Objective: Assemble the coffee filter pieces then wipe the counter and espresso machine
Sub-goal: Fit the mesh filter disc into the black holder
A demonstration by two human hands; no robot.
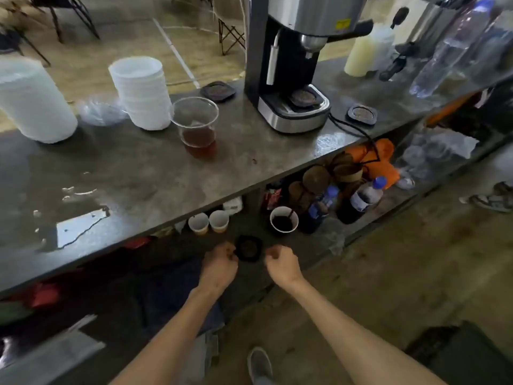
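My left hand (220,263) holds a black square coffee filter piece (248,248) by its left edge, below the front edge of the grey counter (155,173). My right hand (280,263) is curled just right of the piece, with a small gap between them. The steel and black espresso machine (291,65) stands at the back of the counter, and a second filter piece (303,97) lies on its drip tray. Two more filter pieces lie on the counter, one left of the machine (218,91) and one to its right (361,113).
A clear cup of brown liquid (197,126) and stacks of white lids (141,93) stand on the counter. A puddle (77,226) sits at its left front. Cups (284,220) and bottles (366,194) fill the shelf below. A black cord (352,132) hangs off the edge.
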